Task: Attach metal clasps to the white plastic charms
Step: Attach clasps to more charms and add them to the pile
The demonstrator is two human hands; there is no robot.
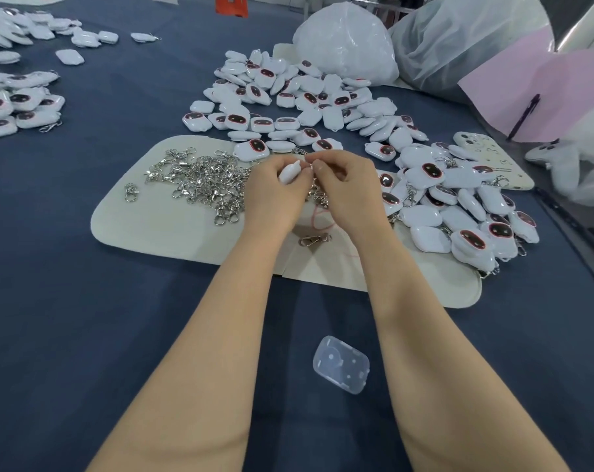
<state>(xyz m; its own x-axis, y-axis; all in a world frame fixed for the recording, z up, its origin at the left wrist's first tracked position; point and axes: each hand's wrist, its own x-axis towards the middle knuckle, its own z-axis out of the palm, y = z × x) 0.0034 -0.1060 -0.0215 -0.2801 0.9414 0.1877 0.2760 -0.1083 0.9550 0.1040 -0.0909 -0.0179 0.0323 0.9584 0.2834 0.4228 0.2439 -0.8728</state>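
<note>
left hand [271,190]: fingers curl round a white charm [289,172]. right hand [347,190]: fingers pinch its top. clasps [203,180] lie heaped on the cream mat [142,229]; the white bag [346,39] hides its contents.

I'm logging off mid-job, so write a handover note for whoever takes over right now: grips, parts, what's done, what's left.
The left grip holds one white charm above the mat.
The right grip pinches at that charm's top end; any clasp in it is hidden.
The loose clasps lie piled on the mat, left of the grips.
Done: clasped charms heaped on the right.
Left: the charm pile behind, seemingly unclasped.
</note>
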